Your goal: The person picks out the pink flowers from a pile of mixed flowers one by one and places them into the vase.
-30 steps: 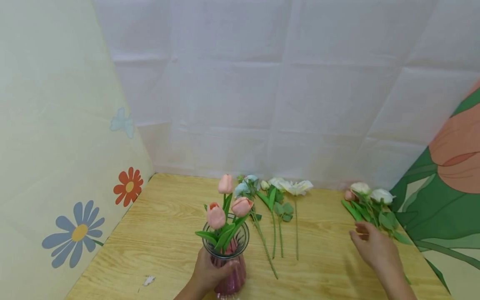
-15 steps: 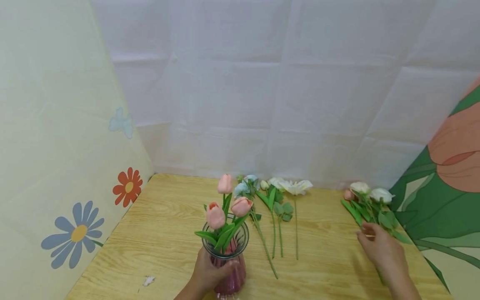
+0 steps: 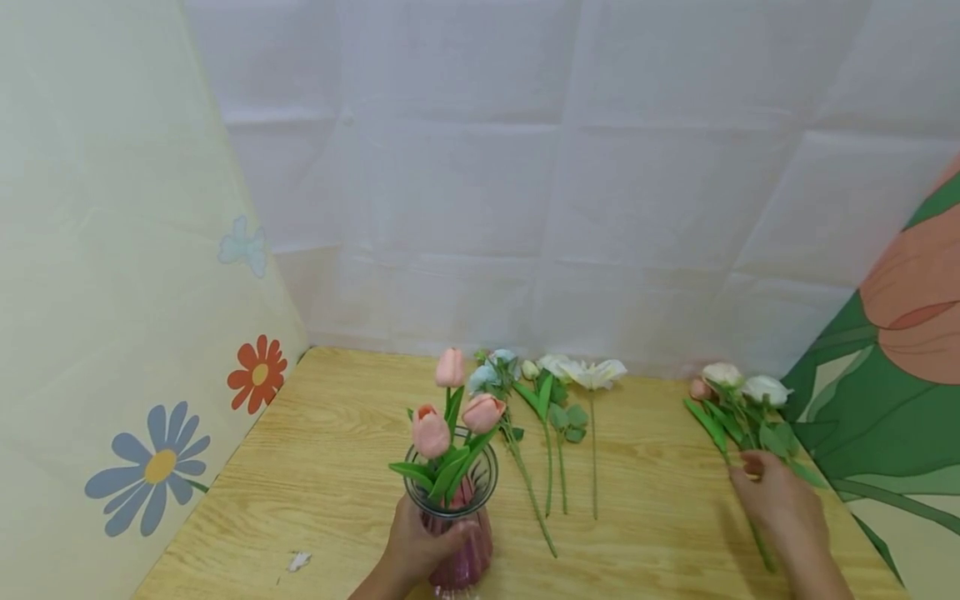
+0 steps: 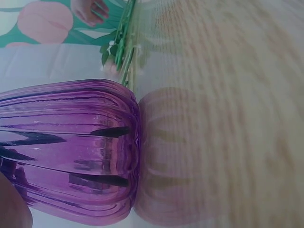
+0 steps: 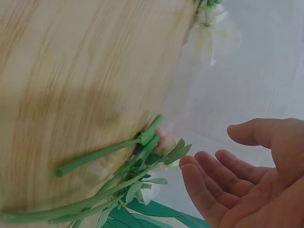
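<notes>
My left hand [image 3: 416, 546] grips the ribbed pink-purple glass vase [image 3: 461, 546] near the table's front edge; three pink tulips [image 3: 450, 412] stand in it. The left wrist view shows the vase [image 4: 71, 152] close up, with a bit of my left hand [image 4: 12, 209] at its base. My right hand [image 3: 776, 500] hovers, fingers relaxed, over the stems of a bunch of white and pink flowers [image 3: 738, 400] lying at the right. In the right wrist view the hand [image 5: 242, 175] is empty, just beside the green stems [image 5: 109, 156].
Several loose flowers lie mid-table behind the vase, among them a blue one [image 3: 491, 371] and a white lily [image 3: 592, 375]. A white scrap [image 3: 298, 561] lies at the front left of the wooden table [image 3: 337, 467]. Flower-printed panels [image 3: 150, 467] and a white cloth enclose the table.
My right hand has moved right and slightly nearer, coming over the stems of the right-hand bunch. The left hand and the vase have stayed still.
</notes>
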The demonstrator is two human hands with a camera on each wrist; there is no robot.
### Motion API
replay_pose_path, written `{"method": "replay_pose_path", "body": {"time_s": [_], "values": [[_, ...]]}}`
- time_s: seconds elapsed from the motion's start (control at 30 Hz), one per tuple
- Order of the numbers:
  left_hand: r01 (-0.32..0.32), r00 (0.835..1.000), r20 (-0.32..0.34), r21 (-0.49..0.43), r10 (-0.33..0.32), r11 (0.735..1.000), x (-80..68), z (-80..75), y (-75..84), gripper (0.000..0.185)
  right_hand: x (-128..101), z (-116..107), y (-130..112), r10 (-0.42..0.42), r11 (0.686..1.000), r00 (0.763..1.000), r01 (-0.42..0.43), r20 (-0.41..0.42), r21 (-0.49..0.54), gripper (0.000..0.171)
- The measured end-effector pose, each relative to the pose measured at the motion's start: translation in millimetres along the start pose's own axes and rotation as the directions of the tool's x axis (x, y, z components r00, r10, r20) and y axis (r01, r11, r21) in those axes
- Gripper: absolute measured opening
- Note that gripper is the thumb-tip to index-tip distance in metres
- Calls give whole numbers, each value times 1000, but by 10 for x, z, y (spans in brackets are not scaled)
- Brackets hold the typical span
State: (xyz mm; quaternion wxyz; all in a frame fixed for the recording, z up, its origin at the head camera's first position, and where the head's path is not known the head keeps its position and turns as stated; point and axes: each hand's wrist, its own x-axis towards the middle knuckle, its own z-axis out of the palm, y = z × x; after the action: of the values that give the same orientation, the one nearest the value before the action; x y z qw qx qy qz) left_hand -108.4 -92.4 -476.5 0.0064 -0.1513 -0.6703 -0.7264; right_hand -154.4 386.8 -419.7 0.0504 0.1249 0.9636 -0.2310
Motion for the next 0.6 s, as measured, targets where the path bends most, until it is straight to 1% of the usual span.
{"method": "replay_pose_path", "body": {"time_s": [0.13,0.23,0.4,0.6], "values": [[-15,1000,0,2,15,1000,-1,-1,-2,60,23,-9,49,3,1000,1000,-4,-26,-22,61],[-12,1000,-3,6,12,1000,-3,-2,-2,60,50,-17,88,10,999,999,-11,-34,-32,60],[-23,1000,-2,13,23,1000,-2,-4,2,60,116,-29,163,8,999,1000,-9,-18,-43,60],[-16,1000,-2,18,16,1000,-1,-1,-1,60,195,-32,242,-4,998,1000,2,-26,-57,58]]}}
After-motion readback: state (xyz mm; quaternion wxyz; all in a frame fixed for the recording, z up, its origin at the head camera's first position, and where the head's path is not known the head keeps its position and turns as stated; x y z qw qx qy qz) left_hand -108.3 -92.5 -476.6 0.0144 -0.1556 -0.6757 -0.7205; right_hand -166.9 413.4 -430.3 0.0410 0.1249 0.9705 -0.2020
